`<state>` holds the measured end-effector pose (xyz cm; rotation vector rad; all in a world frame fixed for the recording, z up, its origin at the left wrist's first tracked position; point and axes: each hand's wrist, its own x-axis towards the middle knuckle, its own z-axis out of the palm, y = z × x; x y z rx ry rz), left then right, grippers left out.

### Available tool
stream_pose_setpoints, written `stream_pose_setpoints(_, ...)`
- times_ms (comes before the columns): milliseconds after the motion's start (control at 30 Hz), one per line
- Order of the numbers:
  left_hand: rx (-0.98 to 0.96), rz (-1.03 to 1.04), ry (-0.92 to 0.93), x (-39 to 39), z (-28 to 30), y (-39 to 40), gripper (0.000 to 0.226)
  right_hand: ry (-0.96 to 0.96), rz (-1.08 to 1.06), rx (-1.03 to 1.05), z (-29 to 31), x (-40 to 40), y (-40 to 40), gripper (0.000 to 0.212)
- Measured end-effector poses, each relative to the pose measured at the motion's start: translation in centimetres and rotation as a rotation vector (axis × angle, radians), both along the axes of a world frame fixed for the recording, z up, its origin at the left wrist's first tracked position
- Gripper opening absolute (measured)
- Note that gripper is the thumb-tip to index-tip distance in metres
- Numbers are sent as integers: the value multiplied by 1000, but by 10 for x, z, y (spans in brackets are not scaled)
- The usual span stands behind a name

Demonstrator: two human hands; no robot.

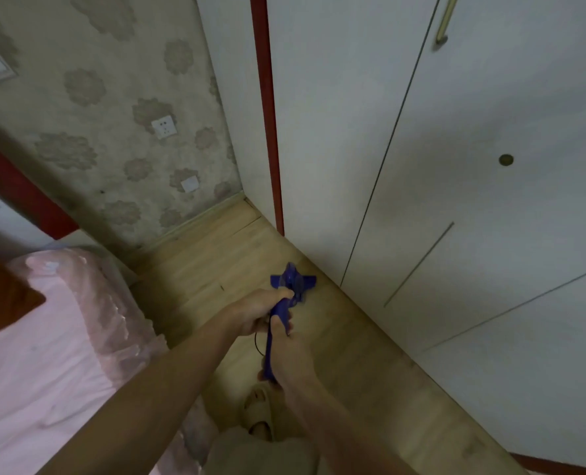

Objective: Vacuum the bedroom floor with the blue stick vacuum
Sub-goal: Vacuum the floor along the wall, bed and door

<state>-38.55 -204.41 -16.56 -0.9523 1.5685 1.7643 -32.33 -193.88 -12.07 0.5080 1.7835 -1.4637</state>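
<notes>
Both hands gripped the blue stick vacuum (278,323): left hand (257,311) foremost, right hand (290,354) behind; shaft ran toward 12 o'clock, apparently ending at the floor head (293,279).

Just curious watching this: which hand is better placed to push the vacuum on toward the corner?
The left hand: it grips the blue stick vacuum farther forward, nearer the head; the right hand holds the rear, likely steadying.

We see our two forearms bare with no sleeves in view, our left hand (255,311) and right hand (290,354) without rings or gloves, a pale beige slipper (259,411) on one foot and beige cloth over a knee
</notes>
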Motion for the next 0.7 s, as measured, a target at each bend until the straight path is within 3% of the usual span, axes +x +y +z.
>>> stream_pose_setpoints(200, -23, -135, 13, -8, 2, 16, 26, -71, -16, 40, 2, -6, 22, 45)
stream_pose_setpoints(367, 58, -244, -18, -18, 11, 7, 32, -121, -3, 9, 21, -21, 28, 38)
stream_pose_setpoints(533, 90, -106, 25, -35, 9, 15, 28, -78, -47, -27, 25, -45, 30, 38)
stream_pose_setpoints(700, 56, 70, 23, -34, -6, 27, 24, -52, 101, 40, -1, -55, 38, 44)
